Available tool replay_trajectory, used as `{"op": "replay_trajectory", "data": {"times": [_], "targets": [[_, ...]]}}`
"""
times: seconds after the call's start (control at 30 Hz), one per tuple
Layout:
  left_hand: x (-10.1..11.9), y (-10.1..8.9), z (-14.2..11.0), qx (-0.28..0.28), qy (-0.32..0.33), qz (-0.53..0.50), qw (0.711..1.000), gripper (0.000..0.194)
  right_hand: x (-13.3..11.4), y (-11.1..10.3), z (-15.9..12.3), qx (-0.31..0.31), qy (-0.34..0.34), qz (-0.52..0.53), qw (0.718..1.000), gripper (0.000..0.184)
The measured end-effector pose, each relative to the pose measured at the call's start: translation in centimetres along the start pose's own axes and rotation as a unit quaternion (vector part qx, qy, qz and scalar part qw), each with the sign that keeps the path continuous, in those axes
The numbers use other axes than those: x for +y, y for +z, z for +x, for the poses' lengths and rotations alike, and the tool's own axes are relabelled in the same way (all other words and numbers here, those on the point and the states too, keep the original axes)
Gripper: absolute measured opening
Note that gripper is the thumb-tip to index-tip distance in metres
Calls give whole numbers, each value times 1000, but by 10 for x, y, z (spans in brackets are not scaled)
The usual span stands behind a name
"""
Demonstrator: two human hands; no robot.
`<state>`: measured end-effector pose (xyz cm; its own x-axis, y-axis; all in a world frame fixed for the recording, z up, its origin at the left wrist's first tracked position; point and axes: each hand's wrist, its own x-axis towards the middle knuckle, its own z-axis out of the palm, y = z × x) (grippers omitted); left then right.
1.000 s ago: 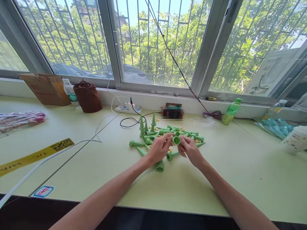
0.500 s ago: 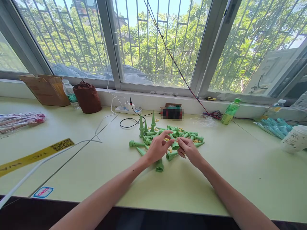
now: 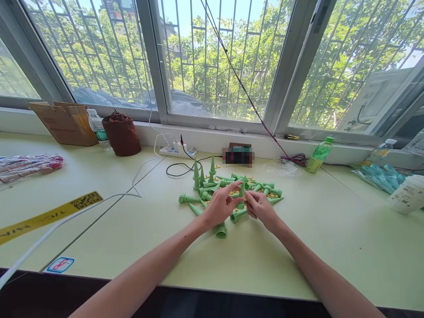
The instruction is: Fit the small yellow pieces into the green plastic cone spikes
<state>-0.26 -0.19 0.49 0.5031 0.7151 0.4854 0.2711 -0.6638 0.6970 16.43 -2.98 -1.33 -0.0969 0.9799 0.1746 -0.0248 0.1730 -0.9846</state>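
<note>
A green plastic watering spike point(image 3: 243, 187) stands point-up between my hands, over the pile. My right hand point(image 3: 261, 205) pinches it low on its right side; a small yellow part shows at those fingertips. From the left, my left hand point(image 3: 220, 203) holds it with curved fingers, the thumb at the lower part and the index finger higher up. Around them lie several more green spikes, among them one with its open threaded end point(image 3: 221, 231) facing me. Small yellow valve pieces point(image 3: 274, 191) are scattered through the pile. Behind the left hand some spikes point(image 3: 196, 174) stand upright.
At the back are a cardboard box point(image 3: 64, 126), a brown drawstring bag point(image 3: 121, 134), a power strip point(image 3: 177, 151) and a green bottle point(image 3: 319, 154). A white cup point(image 3: 409, 194) stands right. A white cable point(image 3: 99, 202) crosses the left side of the table.
The held spike has turned: its open end faced me before, and now its point is up. Both hands stay in nearly the same place.
</note>
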Motion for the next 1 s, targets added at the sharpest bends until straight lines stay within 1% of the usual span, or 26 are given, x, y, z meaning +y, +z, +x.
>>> {"op": "replay_trajectory", "data": {"times": [0.17, 0.27, 0.4, 0.53, 0.67, 1.0], "targets": [[1, 1, 0, -5, 25, -28, 999, 36, -1, 1, 1, 26, 3, -6, 1000, 47], [3, -1, -1, -22, 51, -42, 998, 33, -1, 1, 1, 49, 10, -11, 999, 46], [5, -2, 0, -24, 72, -60, 995, 28, -1, 1, 0, 67, 16, -8, 998, 44], [5, 0, 1, -19, 64, -74, 995, 26, -2, 1, 0, 79, 12, 3, 997, 47], [5, 1, 1, -17, 60, -64, 996, 27, -3, 1, -1, 93, 12, 14, 996, 50], [8, -1, -1, -53, 30, -30, 998, 20, -3, -1, 0, 113, -4, 18, 993, 47]]}}
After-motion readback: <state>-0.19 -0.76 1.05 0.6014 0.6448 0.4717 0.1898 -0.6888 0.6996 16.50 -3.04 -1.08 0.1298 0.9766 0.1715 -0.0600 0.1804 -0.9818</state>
